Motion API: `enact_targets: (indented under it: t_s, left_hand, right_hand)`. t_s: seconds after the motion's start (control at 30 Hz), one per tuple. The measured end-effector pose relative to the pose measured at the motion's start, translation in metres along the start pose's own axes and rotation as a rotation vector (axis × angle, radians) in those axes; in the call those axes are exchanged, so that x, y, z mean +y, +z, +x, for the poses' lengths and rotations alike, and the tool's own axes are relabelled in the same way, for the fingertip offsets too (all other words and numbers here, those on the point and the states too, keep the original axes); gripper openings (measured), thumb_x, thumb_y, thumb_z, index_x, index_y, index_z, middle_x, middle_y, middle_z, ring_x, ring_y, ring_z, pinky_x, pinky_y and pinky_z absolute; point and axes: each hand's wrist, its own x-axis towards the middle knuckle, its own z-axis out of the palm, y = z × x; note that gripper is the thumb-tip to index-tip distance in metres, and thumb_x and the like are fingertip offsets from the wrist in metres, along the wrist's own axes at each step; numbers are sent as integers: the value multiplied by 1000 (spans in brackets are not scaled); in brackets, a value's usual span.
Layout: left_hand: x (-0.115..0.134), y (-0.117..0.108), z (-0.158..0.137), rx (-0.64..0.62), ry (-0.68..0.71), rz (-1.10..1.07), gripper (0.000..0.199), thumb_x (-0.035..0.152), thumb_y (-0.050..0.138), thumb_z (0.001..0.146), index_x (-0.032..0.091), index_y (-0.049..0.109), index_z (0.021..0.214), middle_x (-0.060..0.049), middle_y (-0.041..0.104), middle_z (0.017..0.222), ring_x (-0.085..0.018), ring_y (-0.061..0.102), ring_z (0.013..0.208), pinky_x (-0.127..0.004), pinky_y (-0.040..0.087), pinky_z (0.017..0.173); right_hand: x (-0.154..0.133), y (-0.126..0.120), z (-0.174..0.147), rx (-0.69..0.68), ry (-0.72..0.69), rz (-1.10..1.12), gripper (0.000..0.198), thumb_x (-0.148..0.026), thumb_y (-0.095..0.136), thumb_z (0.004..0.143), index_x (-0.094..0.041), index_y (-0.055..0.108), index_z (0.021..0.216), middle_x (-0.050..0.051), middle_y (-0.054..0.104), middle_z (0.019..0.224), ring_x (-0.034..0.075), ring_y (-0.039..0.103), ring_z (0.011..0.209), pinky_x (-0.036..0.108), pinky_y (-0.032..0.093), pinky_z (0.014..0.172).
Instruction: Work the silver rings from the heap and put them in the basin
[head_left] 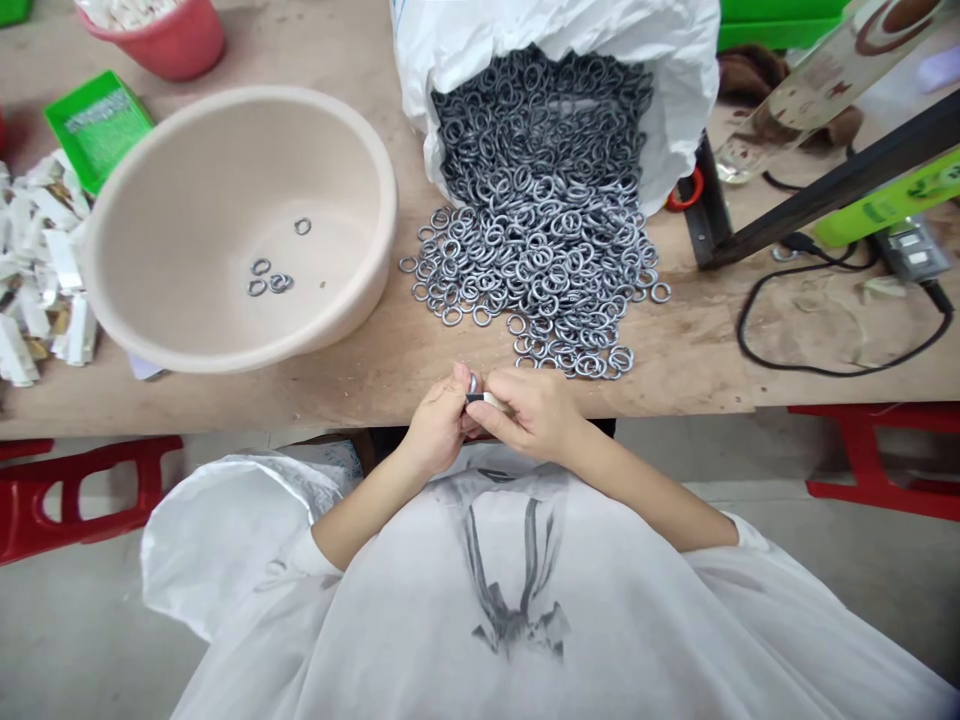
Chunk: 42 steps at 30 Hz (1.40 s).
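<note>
Metal ring (pixel 473 382) sits at the middle of the near edge of the surface (pixel 337 390), held between your two hands. Your left hand (pixel 439 418): fingers together, clamped on the ring. Your right hand (pixel 534 412): fingers closed on a small pale-handled tool (pixel 495 402), its dark end at the ring; you partly cover both items, so exact contact cannot be told.

Beyond your hands, a heap of loose rings (pixel 555 250) spills from the mouth of a white sack (pixel 675 110) at the far edge toward the near edge. To your left, a beige plastic basin (pixel 187 200) carries a few rings on its floor. Toward the left edge: white pieces (pixel 64 260) in a pile, with a green tray (pixel 94 140) just beside the basin. Near the right edge, a black cable (pixel 825 372) lies looped.
</note>
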Motion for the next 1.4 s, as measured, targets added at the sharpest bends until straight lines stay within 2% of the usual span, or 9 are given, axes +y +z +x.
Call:
enact_targets:
  t_s: [0.23, 0.4, 0.53, 0.63, 0.73, 0.97, 1.1, 1.23, 1.4]
  left_hand:
    - [15, -4, -18, -176, 192, 299, 59, 68, 43, 91, 20, 44, 58, 3, 37, 49, -10, 34, 45, -27, 32, 47]
    - [106, -43, -22, 674, 1029, 1227, 31, 43, 48, 98, 20, 68, 103, -8, 64, 91, -22, 59, 86, -41, 45, 86]
    - [140, -62, -11, 908, 919, 1691, 37, 39, 47, 97, 23, 66, 124, -18, 59, 127, -37, 49, 124, -59, 32, 107]
    - [110, -43, 15, 691, 1082, 1619, 42, 40, 38, 100, 18, 65, 123, -18, 59, 131, -32, 50, 127, -55, 33, 112]
    - [75, -21, 67, 185, 872, 1652, 47, 46, 31, 102, 20, 62, 127, -13, 62, 133, -26, 53, 127, -44, 37, 113]
    - [81, -48, 187, 393, 417, 1572, 62, 60, 37, 95, 24, 52, 143, -14, 41, 158, -39, 29, 148, -63, 16, 119]
    - [52, -47, 179, 385, 457, 1439, 65, 61, 28, 97, 22, 54, 141, -14, 48, 153, -32, 36, 146, -53, 22, 120]
    - [20, -35, 144, 331, 429, 1290, 72, 65, 32, 95, 21, 38, 152, -15, 29, 164, -30, 21, 153, -51, 19, 122]
    - [23, -42, 82, 223, 735, 1407, 53, 52, 41, 98, 20, 52, 138, -17, 45, 151, -29, 38, 143, -49, 32, 115]
  right_hand:
    - [25, -5, 4, 239, 343, 317, 52, -60, 39, 98, -22, 33, 62, -4, 32, 57, 12, 34, 55, 29, 24, 56]
    - [33, -3, -1, 279, 375, 380, 55, -66, 40, 96, -22, 33, 62, -4, 31, 59, 12, 32, 57, 30, 24, 56]
    - [35, 2, -10, 282, 362, 358, 52, -60, 42, 98, -22, 36, 63, -4, 34, 59, 11, 34, 57, 29, 25, 57]
    - [40, 2, -17, 331, 372, 389, 50, -56, 43, 98, -22, 35, 63, -5, 32, 58, 11, 32, 55, 29, 24, 55]
    - [41, 0, -21, 358, 351, 413, 48, -53, 45, 99, -22, 37, 63, -5, 32, 58, 11, 32, 55, 29, 24, 55]
    - [38, -5, -34, 308, 298, 349, 46, -50, 44, 99, -21, 43, 64, -4, 40, 59, 11, 39, 56, 28, 30, 56]
    - [44, -3, -40, 271, 340, 318, 49, -55, 42, 98, -21, 43, 63, -3, 42, 58, 12, 41, 56, 28, 30, 56]
    - [46, -5, -35, 265, 339, 269, 48, -55, 41, 98, -21, 47, 65, -2, 46, 59, 13, 45, 58, 28, 32, 58]
    - [49, -10, -33, 275, 347, 202, 41, -57, 45, 96, -21, 57, 80, -1, 56, 67, 14, 51, 61, 28, 36, 60]
